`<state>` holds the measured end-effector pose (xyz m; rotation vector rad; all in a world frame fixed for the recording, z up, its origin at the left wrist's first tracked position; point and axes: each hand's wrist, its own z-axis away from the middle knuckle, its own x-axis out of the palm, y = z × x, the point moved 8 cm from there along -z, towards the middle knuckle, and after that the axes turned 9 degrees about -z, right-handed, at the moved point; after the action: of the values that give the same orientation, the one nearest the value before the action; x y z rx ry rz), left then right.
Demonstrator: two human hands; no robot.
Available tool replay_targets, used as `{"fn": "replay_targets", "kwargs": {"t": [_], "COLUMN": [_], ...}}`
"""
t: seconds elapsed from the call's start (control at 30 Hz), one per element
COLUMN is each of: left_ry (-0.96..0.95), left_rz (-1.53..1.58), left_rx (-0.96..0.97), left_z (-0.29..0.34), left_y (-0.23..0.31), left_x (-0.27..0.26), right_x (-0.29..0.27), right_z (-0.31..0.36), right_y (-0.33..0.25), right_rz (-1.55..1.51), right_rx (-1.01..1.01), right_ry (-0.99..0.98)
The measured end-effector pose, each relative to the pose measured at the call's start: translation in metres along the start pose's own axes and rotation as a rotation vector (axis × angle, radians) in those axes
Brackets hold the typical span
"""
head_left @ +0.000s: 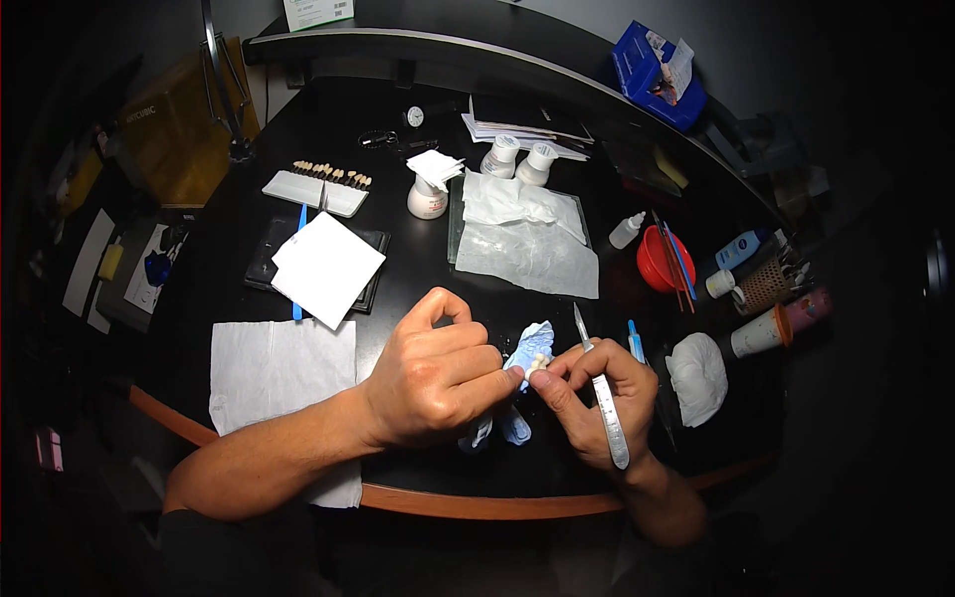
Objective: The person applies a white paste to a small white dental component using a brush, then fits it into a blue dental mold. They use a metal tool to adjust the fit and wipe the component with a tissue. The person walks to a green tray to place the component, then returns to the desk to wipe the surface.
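My left hand [433, 378] is closed, fingers curled and back of the hand up. One of its fingertips presses against a small cream-coloured row of teeth [538, 364], a dental piece. My right hand [609, 398] pinches the same piece from the other side, thumb and fingertips together. A scalpel [610, 423] with a flat metal handle lies between the right fingers, blade pointing up and away. Right behind the teeth shows a light blue dental cast [534, 340]; how it is supported is hidden. Another blue cast piece [515, 428] lies below the hands.
White paper [284, 363] lies by my left forearm; white sheets [328, 267] cover a black box. A tooth shade guide [316, 191], small bottles [535, 164] and a paper-covered glass slab [527, 249] stand farther back. To the right are a red bowl [657, 261] and white wadding [697, 380].
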<state>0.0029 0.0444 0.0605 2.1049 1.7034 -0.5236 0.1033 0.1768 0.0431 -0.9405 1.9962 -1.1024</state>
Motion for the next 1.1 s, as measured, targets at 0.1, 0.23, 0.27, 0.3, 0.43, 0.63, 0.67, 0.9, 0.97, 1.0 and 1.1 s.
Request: {"fn": "replay_targets", "kwargs": {"t": [0.1,0.23,0.27,0.3,0.43,0.63,0.67,0.9,0.97,1.0,1.1], "left_ry": [0.019,0.048,0.048,0.017,-0.033,-0.228,-0.25,-0.334,-0.375,-0.319,-0.298], "left_rz": [0.012,0.045,0.047,0.061,0.327,0.785,0.86,0.955,0.97,0.95,0.934], "left_rx": [0.003,0.0,-0.001,-0.021,-0.262,-0.755,-0.811,-0.825,-0.846,-0.783,-0.678], "left_z": [-0.001,-0.001,0.0,0.001,-0.005,0.014,0.017,0.02,0.023,0.02,0.014], "left_y": [0.001,-0.001,-0.001,-0.003,-0.019,-0.043,-0.045,-0.044,-0.044,-0.044,-0.04], "left_x": [-0.001,-0.003,-0.003,0.0,0.0,0.024,0.029,0.04,0.045,0.044,0.037], "right_x": [-0.003,-0.005,-0.006,-0.007,-0.016,-0.03,-0.026,-0.017,-0.02,-0.022,-0.021], "right_z": [0.001,-0.001,-0.002,-0.002,-0.006,-0.008,-0.008,-0.004,-0.003,-0.002,-0.003], "right_y": [0.0,0.001,0.001,0.001,-0.008,-0.01,-0.004,0.001,0.0,0.0,-0.001], "right_rz": [-0.045,-0.058,-0.055,-0.052,0.149,-0.022,-0.136,-0.271,-0.267,-0.24,-0.215], "right_rx": [0.019,0.014,0.008,0.003,-0.138,-0.167,-0.136,-0.011,0.007,0.002,0.003], "right_ry": [0.026,0.008,0.006,0.004,-0.007,0.127,0.075,-0.021,-0.007,0.0,0.0]}}
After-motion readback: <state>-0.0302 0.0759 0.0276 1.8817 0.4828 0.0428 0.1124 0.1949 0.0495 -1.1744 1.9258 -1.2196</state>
